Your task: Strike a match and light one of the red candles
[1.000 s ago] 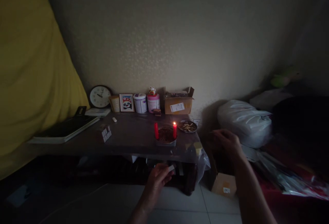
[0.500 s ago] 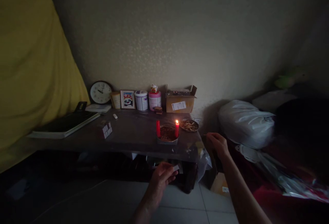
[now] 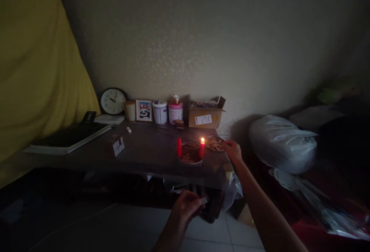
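Two red candles stand in a round tin of dark grains (image 3: 190,154): the left candle (image 3: 179,147) shows no flame, the right candle (image 3: 202,149) burns. Beside the tin, a round dish (image 3: 214,144) holds many thin sticks like matches. My right hand (image 3: 232,151) is at this dish's right rim, fingers pinched; what they hold, if anything, is too small to make out. In front of the table's edge, my left hand (image 3: 188,205) grips a small pale box (image 3: 203,200) between thumb and fingers.
On the dark table (image 3: 144,147) are a stack of small boxes (image 3: 118,146), a large book (image 3: 69,140) and a white eraser-like piece. Along the wall stand a clock (image 3: 113,101), a picture, canisters and an open cardboard box (image 3: 204,117). White bags (image 3: 281,144) lie at the right.
My right hand has moved left, from beyond the table's right edge to the dish of sticks. My left hand still holds the small box. The view has shifted slightly.
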`<state>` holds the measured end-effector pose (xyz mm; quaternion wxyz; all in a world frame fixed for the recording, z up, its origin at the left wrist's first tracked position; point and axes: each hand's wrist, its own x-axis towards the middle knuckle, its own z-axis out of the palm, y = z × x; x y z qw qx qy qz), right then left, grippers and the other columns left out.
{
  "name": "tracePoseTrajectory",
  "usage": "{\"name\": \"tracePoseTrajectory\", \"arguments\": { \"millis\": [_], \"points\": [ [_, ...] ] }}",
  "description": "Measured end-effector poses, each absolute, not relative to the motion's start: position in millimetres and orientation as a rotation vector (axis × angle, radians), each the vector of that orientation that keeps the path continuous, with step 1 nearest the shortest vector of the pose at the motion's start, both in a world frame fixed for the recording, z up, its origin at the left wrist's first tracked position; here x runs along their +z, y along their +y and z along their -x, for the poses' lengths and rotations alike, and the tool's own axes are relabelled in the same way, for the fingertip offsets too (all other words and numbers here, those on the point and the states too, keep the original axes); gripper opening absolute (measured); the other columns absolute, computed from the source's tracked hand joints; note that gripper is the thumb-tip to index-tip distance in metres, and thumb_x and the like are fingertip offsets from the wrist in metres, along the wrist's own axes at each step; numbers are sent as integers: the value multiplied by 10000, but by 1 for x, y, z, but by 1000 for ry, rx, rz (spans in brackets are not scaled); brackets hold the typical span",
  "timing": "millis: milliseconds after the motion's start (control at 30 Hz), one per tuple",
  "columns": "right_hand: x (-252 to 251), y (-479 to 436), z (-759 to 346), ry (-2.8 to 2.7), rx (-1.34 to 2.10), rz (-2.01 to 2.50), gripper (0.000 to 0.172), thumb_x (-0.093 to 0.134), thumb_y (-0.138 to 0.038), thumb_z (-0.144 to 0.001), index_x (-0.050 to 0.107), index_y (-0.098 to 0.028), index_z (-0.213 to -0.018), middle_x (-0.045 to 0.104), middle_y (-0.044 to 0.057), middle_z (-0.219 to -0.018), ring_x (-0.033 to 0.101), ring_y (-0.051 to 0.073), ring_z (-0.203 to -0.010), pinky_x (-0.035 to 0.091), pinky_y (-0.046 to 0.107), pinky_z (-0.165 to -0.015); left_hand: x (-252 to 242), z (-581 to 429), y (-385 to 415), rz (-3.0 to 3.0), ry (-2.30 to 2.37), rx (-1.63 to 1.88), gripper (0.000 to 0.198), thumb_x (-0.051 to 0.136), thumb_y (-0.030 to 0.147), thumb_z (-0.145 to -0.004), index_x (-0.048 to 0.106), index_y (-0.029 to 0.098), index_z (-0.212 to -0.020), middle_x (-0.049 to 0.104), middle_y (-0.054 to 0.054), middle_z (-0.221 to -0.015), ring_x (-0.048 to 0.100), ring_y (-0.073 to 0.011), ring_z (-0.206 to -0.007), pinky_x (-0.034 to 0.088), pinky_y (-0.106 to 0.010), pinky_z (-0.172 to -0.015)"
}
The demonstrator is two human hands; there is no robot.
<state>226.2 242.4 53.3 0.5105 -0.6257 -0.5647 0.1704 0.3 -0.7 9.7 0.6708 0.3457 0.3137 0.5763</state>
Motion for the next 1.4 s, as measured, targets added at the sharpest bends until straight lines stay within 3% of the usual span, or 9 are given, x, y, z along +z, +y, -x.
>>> {"name": "tracePoseTrajectory", "arguments": {
  "millis": [333, 467, 533, 633, 733, 867, 1000, 1400],
  "points": [
    [57, 242, -217, -1418, 351, 1540, 293, 537, -352, -674, 686, -178, -856, 704, 75, -865, 632, 232, -837, 465, 316, -733, 1, 3, 8, -681, 714, 1294, 241, 745, 343, -645, 619, 166, -748, 679, -38, -816, 623, -164, -772, 450, -289, -738],
    [66, 185, -218, -1611, 430, 1417, 297, 539, -374, -698, 672, -170, -868, 697, 48, -835, 627, 193, -782, 472, 272, -702, 6, 2, 4, -703, 720, 1263, 258, 738, 362, -649, 614, 167, -763, 690, -73, -899, 632, -186, -807, 444, -309, -758],
    [70, 146, -211, -1758, 511, 1349, 246, 571, -374, -695, 675, -185, -815, 681, 10, -726, 615, 166, -680, 469, 245, -642, 8, 2, 1, -711, 728, 1266, 247, 732, 358, -658, 616, 169, -767, 681, -61, -887, 631, -189, -815, 442, -312, -765],
    [69, 83, -191, -1992, 663, 1258, 275, 488, -409, -813, 655, -192, -826, 661, 6, -764, 603, 154, -723, 463, 238, -661, 6, 2, 0, -711, 727, 1275, 246, 732, 357, -656, 621, 171, -774, 661, -40, -857, 623, -182, -808, 440, -310, -762],
    [58, 32, -169, -2023, 894, 1160, 312, 442, -439, -867, 621, -200, -959, 661, 12, -870, 612, 156, -807, 478, 239, -723, -2, 3, 2, -762, 750, 1270, 246, 709, 367, -677, 622, 169, -793, 643, -28, -806, 596, -164, -772, 433, -296, -731],
    [38, 3, -152, -1992, 974, 1113, 359, 458, -478, -863, 594, -208, -1057, 651, 37, -996, 604, 182, -915, 471, 268, -807, -10, 7, 4, -896, 863, 1238, 276, 726, 386, -638, 616, 168, -767, 628, -18, -742, 564, -160, -710, 418, -289, -684],
    [28, 2, -152, -2009, 990, 1137, 384, 462, -496, -855, 601, -206, -1065, 656, 45, -977, 609, 197, -898, 473, 290, -800, -2, 9, 2, -971, 972, 1217, 285, 728, 399, -615, 610, 176, -746, 589, 2, -698, 536, -151, -666, 403, -277, -647],
    [20, 7, -153, -2009, 992, 1169, 408, 494, -507, -831, 610, -190, -1061, 666, 61, -991, 614, 210, -895, 472, 303, -795, 11, 9, -3, -1063, 1029, 1154, 292, 691, 410, -631, 596, 187, -792, 628, -33, -787, 568, -201, -778, 422, -310, -708]
  ]
}}
